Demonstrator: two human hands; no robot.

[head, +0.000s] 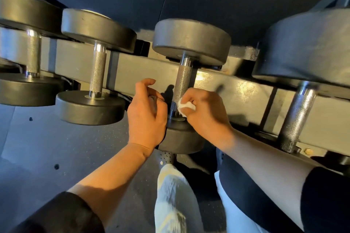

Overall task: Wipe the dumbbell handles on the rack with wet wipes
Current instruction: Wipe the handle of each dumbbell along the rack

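The right hand [205, 108] pinches a white wet wipe [186, 107] and holds it against the low end of a metal dumbbell handle [181, 86]. That dumbbell sits on the grey rack [236, 89], near the rack's middle. The left hand [145, 113] hovers just beside the handle with loosely curled fingers, holding nothing. 3 more dumbbells rest on the rack, 2 toward its left end [97, 73] and 1 toward its right end [297, 117].

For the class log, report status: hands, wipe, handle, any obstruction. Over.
Right hand pinches wet wipe against the handle's near end. Left hand hovers beside, fingers loosely curled, apparently empty. Nothing in the way.
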